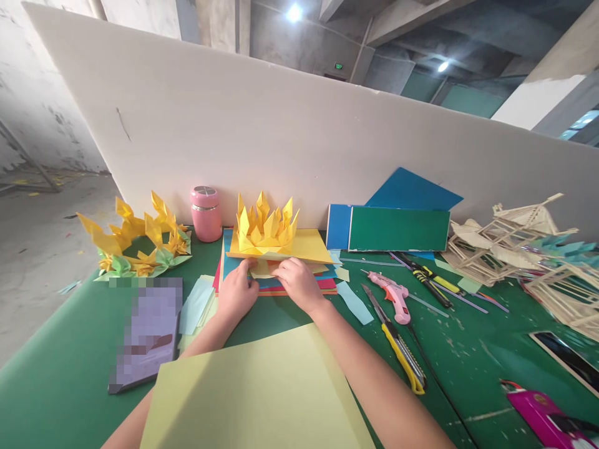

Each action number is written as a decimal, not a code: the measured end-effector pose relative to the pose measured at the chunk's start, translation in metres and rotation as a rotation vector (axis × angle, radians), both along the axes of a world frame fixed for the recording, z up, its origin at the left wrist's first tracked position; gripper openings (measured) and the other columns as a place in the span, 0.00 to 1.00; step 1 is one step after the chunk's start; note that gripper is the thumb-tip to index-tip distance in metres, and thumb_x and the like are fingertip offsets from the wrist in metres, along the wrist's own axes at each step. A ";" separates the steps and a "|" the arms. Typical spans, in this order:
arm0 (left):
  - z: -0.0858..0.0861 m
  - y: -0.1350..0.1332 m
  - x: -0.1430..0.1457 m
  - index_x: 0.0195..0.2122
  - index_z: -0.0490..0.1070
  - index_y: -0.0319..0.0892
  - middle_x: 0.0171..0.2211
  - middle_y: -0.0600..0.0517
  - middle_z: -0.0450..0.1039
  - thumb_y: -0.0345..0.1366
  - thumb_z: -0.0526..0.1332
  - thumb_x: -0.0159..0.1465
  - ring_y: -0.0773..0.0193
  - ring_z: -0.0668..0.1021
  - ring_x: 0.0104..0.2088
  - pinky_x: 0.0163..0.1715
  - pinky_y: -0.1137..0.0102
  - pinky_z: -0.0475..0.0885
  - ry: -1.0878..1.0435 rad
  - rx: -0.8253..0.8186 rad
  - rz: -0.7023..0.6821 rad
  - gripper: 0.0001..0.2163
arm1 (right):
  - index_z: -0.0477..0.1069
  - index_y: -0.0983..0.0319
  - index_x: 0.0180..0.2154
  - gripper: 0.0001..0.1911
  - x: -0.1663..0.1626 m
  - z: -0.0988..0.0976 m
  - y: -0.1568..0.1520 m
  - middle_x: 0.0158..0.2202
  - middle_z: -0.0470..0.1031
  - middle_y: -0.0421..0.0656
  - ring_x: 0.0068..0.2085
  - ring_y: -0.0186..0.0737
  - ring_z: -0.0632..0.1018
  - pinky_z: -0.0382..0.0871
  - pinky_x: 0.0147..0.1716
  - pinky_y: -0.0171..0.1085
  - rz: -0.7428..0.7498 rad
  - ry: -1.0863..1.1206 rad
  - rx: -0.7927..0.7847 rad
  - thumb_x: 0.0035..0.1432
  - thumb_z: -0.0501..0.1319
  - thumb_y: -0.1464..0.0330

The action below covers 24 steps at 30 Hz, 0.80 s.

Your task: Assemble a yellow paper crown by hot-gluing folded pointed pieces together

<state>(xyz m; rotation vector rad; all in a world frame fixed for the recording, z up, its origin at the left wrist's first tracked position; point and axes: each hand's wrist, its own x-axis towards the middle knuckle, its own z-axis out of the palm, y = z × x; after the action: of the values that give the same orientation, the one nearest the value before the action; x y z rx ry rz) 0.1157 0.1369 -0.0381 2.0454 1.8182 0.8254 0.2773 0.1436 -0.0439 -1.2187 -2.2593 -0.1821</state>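
At the front of a stack of coloured paper, both hands work close together. My left hand has curled fingers at the front edge of the sheets, just below a yellow sheet. A little to its right, my right hand is bent with its fingertips on pale yellow paper between the hands; how far the fingers reach into the stack is hidden. A folded yellow paper crown stands upright on the yellow sheet. Across my forearms lies a large pale yellow-green sheet.
To the left are a yellow-and-green paper ring, a pink flask and a tablet. To the right lie a pink glue gun, a yellow utility knife with blade exposed, a phone and wooden stick models.
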 end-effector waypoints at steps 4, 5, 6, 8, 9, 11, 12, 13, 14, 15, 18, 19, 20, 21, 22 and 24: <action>0.001 0.001 0.000 0.49 0.68 0.42 0.47 0.46 0.77 0.22 0.52 0.53 0.52 0.77 0.47 0.42 0.64 0.72 -0.009 0.006 0.004 0.22 | 0.76 0.60 0.29 0.12 0.008 0.002 -0.016 0.31 0.79 0.44 0.35 0.43 0.77 0.71 0.34 0.40 -0.013 0.102 0.000 0.56 0.59 0.80; 0.000 0.001 -0.001 0.48 0.68 0.41 0.46 0.46 0.77 0.22 0.52 0.53 0.51 0.77 0.47 0.41 0.63 0.72 -0.014 0.011 0.005 0.21 | 0.76 0.61 0.30 0.12 0.011 0.004 -0.023 0.32 0.80 0.44 0.35 0.43 0.77 0.72 0.34 0.40 -0.020 0.132 -0.001 0.55 0.58 0.81; 0.000 0.001 -0.002 0.47 0.69 0.41 0.44 0.45 0.78 0.23 0.52 0.52 0.51 0.78 0.46 0.40 0.63 0.72 -0.021 0.017 0.003 0.21 | 0.76 0.61 0.32 0.13 0.013 0.006 -0.031 0.32 0.80 0.43 0.35 0.42 0.78 0.72 0.34 0.39 -0.022 0.160 -0.003 0.55 0.58 0.81; -0.002 0.002 -0.004 0.43 0.71 0.42 0.41 0.47 0.79 0.23 0.51 0.52 0.53 0.79 0.43 0.37 0.65 0.73 -0.042 0.034 -0.011 0.19 | 0.76 0.59 0.33 0.14 0.018 0.012 -0.048 0.32 0.81 0.40 0.34 0.40 0.79 0.72 0.33 0.37 -0.009 0.201 -0.010 0.56 0.57 0.82; -0.002 0.002 -0.006 0.41 0.72 0.42 0.40 0.48 0.79 0.23 0.51 0.52 0.55 0.79 0.40 0.36 0.67 0.74 -0.054 0.047 -0.025 0.18 | 0.75 0.58 0.34 0.14 0.021 0.014 -0.056 0.32 0.81 0.39 0.34 0.39 0.79 0.72 0.33 0.36 0.001 0.215 -0.010 0.56 0.57 0.82; -0.004 0.001 -0.007 0.37 0.73 0.43 0.39 0.50 0.79 0.24 0.51 0.52 0.59 0.80 0.36 0.33 0.69 0.75 -0.074 0.082 -0.074 0.16 | 0.75 0.58 0.34 0.14 0.026 0.018 -0.072 0.33 0.81 0.39 0.35 0.39 0.80 0.73 0.36 0.36 0.002 0.240 0.008 0.55 0.57 0.81; -0.004 0.000 -0.007 0.35 0.74 0.43 0.39 0.50 0.78 0.24 0.52 0.52 0.59 0.80 0.36 0.33 0.69 0.75 -0.079 0.106 -0.108 0.15 | 0.75 0.59 0.33 0.13 0.028 0.019 -0.077 0.33 0.81 0.39 0.36 0.39 0.79 0.73 0.37 0.36 -0.008 0.249 0.024 0.55 0.57 0.81; -0.004 -0.001 -0.007 0.33 0.75 0.43 0.39 0.50 0.78 0.24 0.53 0.51 0.59 0.79 0.36 0.34 0.68 0.75 -0.079 0.135 -0.146 0.15 | 0.75 0.59 0.33 0.13 0.030 0.018 -0.082 0.33 0.81 0.40 0.37 0.40 0.79 0.72 0.37 0.37 -0.023 0.256 0.044 0.55 0.57 0.81; -0.003 -0.002 -0.007 0.32 0.76 0.43 0.39 0.49 0.79 0.23 0.53 0.50 0.58 0.79 0.38 0.37 0.67 0.75 -0.074 0.167 -0.187 0.15 | 0.75 0.60 0.32 0.12 0.031 0.017 -0.085 0.33 0.80 0.42 0.37 0.41 0.79 0.72 0.37 0.38 -0.041 0.258 0.065 0.55 0.57 0.80; -0.003 -0.003 -0.006 0.31 0.77 0.44 0.40 0.49 0.79 0.22 0.52 0.49 0.57 0.78 0.41 0.41 0.65 0.74 -0.067 0.201 -0.230 0.16 | 0.75 0.60 0.31 0.12 0.031 0.015 -0.086 0.32 0.80 0.43 0.37 0.42 0.78 0.72 0.36 0.39 -0.059 0.255 0.085 0.55 0.57 0.80; 0.000 -0.005 -0.008 0.27 0.78 0.45 0.36 0.50 0.80 0.19 0.49 0.48 0.55 0.77 0.42 0.46 0.60 0.71 -0.033 0.277 -0.346 0.20 | 0.76 0.60 0.30 0.13 0.028 0.005 -0.085 0.31 0.78 0.44 0.35 0.43 0.77 0.70 0.33 0.38 -0.087 0.222 0.132 0.55 0.57 0.80; 0.001 -0.006 -0.009 0.26 0.78 0.45 0.33 0.50 0.80 0.18 0.48 0.48 0.55 0.77 0.40 0.45 0.59 0.71 -0.021 0.290 -0.378 0.21 | 0.76 0.60 0.31 0.13 0.026 0.001 -0.084 0.31 0.78 0.43 0.35 0.42 0.77 0.70 0.32 0.37 -0.089 0.205 0.141 0.56 0.57 0.80; 0.002 -0.007 -0.010 0.26 0.78 0.44 0.31 0.49 0.80 0.18 0.48 0.49 0.55 0.78 0.37 0.42 0.59 0.72 -0.009 0.298 -0.408 0.21 | 0.76 0.59 0.31 0.13 0.023 -0.003 -0.083 0.30 0.78 0.43 0.33 0.41 0.77 0.69 0.31 0.36 -0.089 0.188 0.149 0.56 0.56 0.80; 0.003 -0.008 -0.011 0.27 0.78 0.43 0.30 0.48 0.80 0.18 0.48 0.50 0.55 0.78 0.35 0.40 0.59 0.72 0.000 0.302 -0.441 0.21 | 0.76 0.59 0.31 0.13 0.021 -0.007 -0.082 0.29 0.77 0.42 0.32 0.40 0.76 0.68 0.29 0.36 -0.089 0.170 0.156 0.57 0.56 0.80; 0.004 -0.009 -0.011 0.29 0.78 0.43 0.30 0.48 0.80 0.19 0.48 0.51 0.56 0.79 0.35 0.39 0.60 0.73 0.008 0.304 -0.482 0.20 | 0.75 0.59 0.31 0.13 0.020 -0.010 -0.081 0.28 0.77 0.42 0.31 0.40 0.76 0.67 0.28 0.35 -0.091 0.153 0.163 0.58 0.55 0.79; 0.006 -0.011 -0.008 0.33 0.78 0.42 0.34 0.47 0.80 0.22 0.50 0.56 0.57 0.79 0.36 0.39 0.63 0.73 0.018 0.304 -0.594 0.17 | 0.74 0.60 0.30 0.12 0.018 -0.016 -0.079 0.26 0.76 0.41 0.28 0.39 0.75 0.65 0.25 0.35 -0.095 0.125 0.183 0.60 0.54 0.78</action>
<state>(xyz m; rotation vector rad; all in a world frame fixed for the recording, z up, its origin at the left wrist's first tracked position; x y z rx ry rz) 0.1075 0.1257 -0.0320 2.5825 1.0229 0.9332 0.2953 0.0644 -0.0601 -1.2065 -2.0311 -0.3321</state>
